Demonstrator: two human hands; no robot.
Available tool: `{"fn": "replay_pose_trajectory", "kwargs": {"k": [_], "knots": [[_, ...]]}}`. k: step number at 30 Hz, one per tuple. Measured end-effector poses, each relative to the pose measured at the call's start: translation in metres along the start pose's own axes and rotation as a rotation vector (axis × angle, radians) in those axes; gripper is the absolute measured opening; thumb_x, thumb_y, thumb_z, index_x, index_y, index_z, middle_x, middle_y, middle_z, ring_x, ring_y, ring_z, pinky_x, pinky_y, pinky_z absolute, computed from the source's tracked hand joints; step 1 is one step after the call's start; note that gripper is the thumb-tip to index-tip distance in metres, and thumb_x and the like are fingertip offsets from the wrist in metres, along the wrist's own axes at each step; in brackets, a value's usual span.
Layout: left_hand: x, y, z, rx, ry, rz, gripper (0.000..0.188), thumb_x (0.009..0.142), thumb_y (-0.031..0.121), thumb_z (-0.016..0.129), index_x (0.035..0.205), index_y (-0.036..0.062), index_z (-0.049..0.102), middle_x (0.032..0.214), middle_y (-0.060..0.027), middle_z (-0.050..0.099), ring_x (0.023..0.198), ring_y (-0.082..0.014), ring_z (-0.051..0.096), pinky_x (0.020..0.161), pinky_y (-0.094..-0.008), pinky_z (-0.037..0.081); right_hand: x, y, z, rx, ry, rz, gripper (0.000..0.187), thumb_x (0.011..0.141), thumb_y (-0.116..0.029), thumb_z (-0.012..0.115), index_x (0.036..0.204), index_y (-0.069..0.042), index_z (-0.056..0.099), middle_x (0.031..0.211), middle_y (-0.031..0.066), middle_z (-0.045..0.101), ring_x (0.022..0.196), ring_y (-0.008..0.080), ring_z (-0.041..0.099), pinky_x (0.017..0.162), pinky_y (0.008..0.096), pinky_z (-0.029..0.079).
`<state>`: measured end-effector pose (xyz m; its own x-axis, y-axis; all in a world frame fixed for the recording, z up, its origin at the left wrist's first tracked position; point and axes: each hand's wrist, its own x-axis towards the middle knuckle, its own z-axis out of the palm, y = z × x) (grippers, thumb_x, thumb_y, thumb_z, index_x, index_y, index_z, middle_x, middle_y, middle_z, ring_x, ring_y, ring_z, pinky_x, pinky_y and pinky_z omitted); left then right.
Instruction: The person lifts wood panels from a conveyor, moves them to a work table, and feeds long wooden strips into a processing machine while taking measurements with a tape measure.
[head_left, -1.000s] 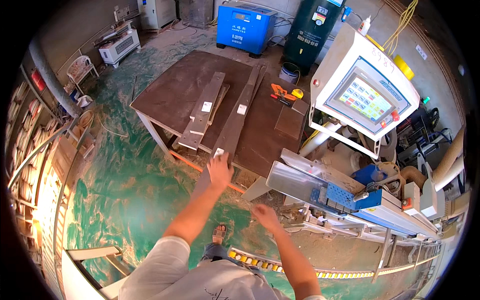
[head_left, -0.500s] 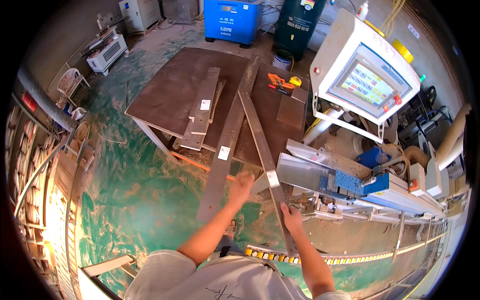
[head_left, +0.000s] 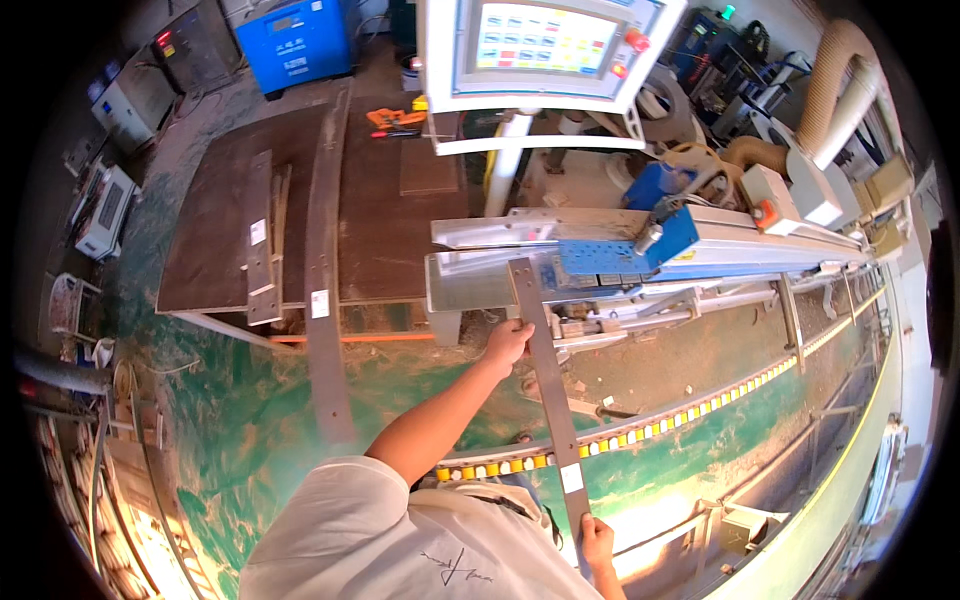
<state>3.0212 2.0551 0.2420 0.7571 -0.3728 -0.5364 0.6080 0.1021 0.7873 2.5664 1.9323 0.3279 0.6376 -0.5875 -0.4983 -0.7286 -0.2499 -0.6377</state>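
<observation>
A long, narrow grey-brown board [head_left: 549,385] with small holes and a white label slants across in front of me. My left hand [head_left: 508,345] grips its left edge not far from the far end. Lower down, past the label, my right hand [head_left: 598,545] is closed on the near part of the board. The board's far end lies over or against the front of the machine's metal bed [head_left: 480,285]; whether they touch I cannot tell. Another long board [head_left: 323,240] with a label lies on the brown table [head_left: 225,210], its near end jutting past the edge.
Shorter boards [head_left: 261,235] lie at the table's left. Orange-handled tools [head_left: 385,120] rest near its far side. A white control panel [head_left: 545,55] rises over the blue clamp part [head_left: 605,258]. A yellow-and-white roller track [head_left: 640,432] curves across behind the held board.
My view has turned right. The held board has come off the table and swung toward the machine. My left hand, free before, now grips it; my right hand stays on its near part.
</observation>
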Motion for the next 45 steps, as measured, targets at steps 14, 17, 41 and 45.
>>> {"fn": "replay_pose_trajectory", "kwargs": {"k": [14, 17, 41, 45], "knots": [[0.093, -0.026, 0.064, 0.411, 0.324, 0.145, 0.035, 0.099, 0.037, 0.060, 0.103, 0.0022, 0.067, 0.086, -0.0095, 0.070, 0.068, -0.0234, 0.070, 0.051, -0.0412, 0.057, 0.106, -0.023, -0.016, 0.106, 0.182, -0.152, 0.038, 0.101, -0.035, 0.058, 0.099, 0.002, 0.065, 0.076, 0.0128, 0.065, 0.070, 0.0196, 0.060, 0.068, 0.0342, 0.049], [0.088, -0.024, 0.074, 0.464, 0.368, 0.122, 0.038, 0.097, 0.038, 0.062, 0.105, 0.0022, 0.069, 0.092, -0.0122, 0.072, 0.074, -0.0263, 0.072, 0.054, -0.0422, 0.057, 0.171, -0.097, -0.022, 0.083, 0.275, -0.295, 0.037, 0.099, -0.033, 0.060, 0.102, 0.003, 0.067, 0.083, 0.0149, 0.068, 0.077, 0.0231, 0.065, 0.073, 0.0355, 0.051], [0.034, 0.033, 0.132, 0.471, 0.429, 0.033, 0.042, 0.101, 0.040, 0.052, 0.106, 0.0020, 0.071, 0.090, -0.0189, 0.072, 0.084, -0.0374, 0.070, 0.074, -0.0484, 0.052, 0.400, -0.256, 0.064, 0.386, -0.267, -0.171, 0.063, 0.095, -0.055, 0.063, 0.106, 0.006, 0.072, 0.087, 0.0075, 0.070, 0.078, 0.0134, 0.061, 0.072, 0.0299, 0.050], [0.063, 0.006, 0.130, 0.525, 0.334, 0.044, 0.039, 0.103, 0.036, 0.053, 0.110, 0.0014, 0.070, 0.087, -0.0146, 0.070, 0.077, -0.0272, 0.068, 0.070, -0.0418, 0.051, 0.419, -0.247, 0.052, 0.362, -0.308, -0.199, 0.058, 0.097, -0.050, 0.062, 0.103, 0.007, 0.072, 0.083, 0.0070, 0.069, 0.075, 0.0114, 0.059, 0.068, 0.0297, 0.050]]}}
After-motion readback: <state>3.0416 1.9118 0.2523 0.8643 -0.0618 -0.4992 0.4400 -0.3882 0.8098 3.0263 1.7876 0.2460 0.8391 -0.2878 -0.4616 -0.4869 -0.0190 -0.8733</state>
